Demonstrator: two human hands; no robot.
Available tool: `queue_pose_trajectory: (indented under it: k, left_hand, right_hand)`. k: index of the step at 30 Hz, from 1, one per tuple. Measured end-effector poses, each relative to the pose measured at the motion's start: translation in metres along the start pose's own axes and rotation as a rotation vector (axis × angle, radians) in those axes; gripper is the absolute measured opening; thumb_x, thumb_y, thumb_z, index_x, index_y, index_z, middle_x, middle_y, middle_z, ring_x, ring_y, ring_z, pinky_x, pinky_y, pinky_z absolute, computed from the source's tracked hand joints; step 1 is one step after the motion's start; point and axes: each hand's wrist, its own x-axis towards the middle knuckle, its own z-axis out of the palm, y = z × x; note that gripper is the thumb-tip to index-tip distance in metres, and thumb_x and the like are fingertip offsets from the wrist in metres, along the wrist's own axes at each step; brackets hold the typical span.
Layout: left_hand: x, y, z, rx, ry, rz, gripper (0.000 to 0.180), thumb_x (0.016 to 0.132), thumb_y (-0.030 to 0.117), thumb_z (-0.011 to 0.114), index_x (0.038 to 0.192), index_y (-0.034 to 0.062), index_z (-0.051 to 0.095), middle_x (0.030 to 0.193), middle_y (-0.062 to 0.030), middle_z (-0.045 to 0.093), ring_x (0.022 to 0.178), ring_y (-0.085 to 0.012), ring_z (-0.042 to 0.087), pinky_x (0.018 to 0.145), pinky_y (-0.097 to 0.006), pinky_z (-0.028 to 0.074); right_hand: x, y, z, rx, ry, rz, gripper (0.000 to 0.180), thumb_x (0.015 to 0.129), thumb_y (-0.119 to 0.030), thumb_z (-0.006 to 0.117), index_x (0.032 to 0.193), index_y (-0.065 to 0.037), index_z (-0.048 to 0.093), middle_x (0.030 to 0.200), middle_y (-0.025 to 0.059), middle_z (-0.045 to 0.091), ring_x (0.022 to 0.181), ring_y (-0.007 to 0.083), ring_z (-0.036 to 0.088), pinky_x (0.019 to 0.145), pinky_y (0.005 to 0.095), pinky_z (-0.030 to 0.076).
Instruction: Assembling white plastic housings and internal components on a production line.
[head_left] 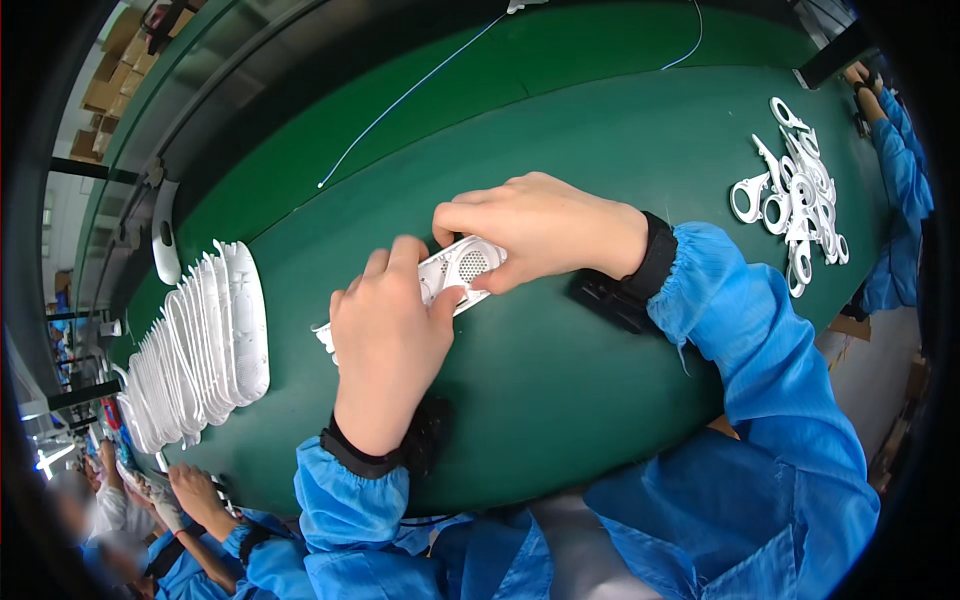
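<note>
Both hands grip one white shell on the green belt.
Left hand [385, 335] and right hand [535, 230] pinch the shell [462, 268] between them; likely light, rigid, best held by its edges.

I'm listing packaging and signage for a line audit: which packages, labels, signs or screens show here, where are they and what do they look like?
Cardboard boxes: stacked at the upper left beyond the green belt, brown, rectangular.
No labels, signs or screens can be made out; the left hand and right hand hold a plain white plastic part.
</note>
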Motion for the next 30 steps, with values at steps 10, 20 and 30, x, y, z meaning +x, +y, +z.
queue_pose_trajectory:
  k: [10, 20, 30]
  left_hand:
    - [0.0, -0.006, 0.006, 0.077, -0.043, 0.038, 0.029, 0.076, 0.023, 0.075, 0.097, 0.006, 0.065, 0.078, -0.0161, 0.067, 0.072, -0.0375, 0.064, 0.063, -0.044, 0.049]
    - [0.03, -0.071, -0.065, -0.094, 0.245, 0.141, 0.037, 0.088, 0.022, 0.066, 0.116, -0.0015, 0.06, 0.11, -0.0174, 0.064, 0.103, -0.0278, 0.06, 0.09, -0.036, 0.047]
    - [0.1, -0.325, -0.108, 0.13, 0.104, -0.511, 0.058, 0.075, 0.036, 0.064, 0.129, 0.0145, 0.058, 0.115, -0.024, 0.065, 0.109, -0.0383, 0.062, 0.095, -0.041, 0.047]
  right_hand:
    - [0.017, 0.011, -0.001, 0.099, 0.05, 0.015, 0.023, 0.075, -0.028, 0.074, 0.076, -0.007, 0.065, 0.069, 0.0063, 0.062, 0.065, 0.025, 0.061, 0.057, 0.0371, 0.045]
    - [0.013, 0.047, -0.009, 0.404, 0.41, 0.159, 0.022, 0.084, -0.021, 0.072, 0.079, -0.001, 0.066, 0.065, 0.0035, 0.063, 0.058, 0.0092, 0.057, 0.054, 0.0262, 0.043]
    - [0.011, 0.076, -0.032, 0.339, 0.773, 0.394, 0.036, 0.089, -0.018, 0.066, 0.12, -0.003, 0.054, 0.073, 0.0053, 0.066, 0.069, 0.0103, 0.06, 0.065, 0.0259, 0.046]
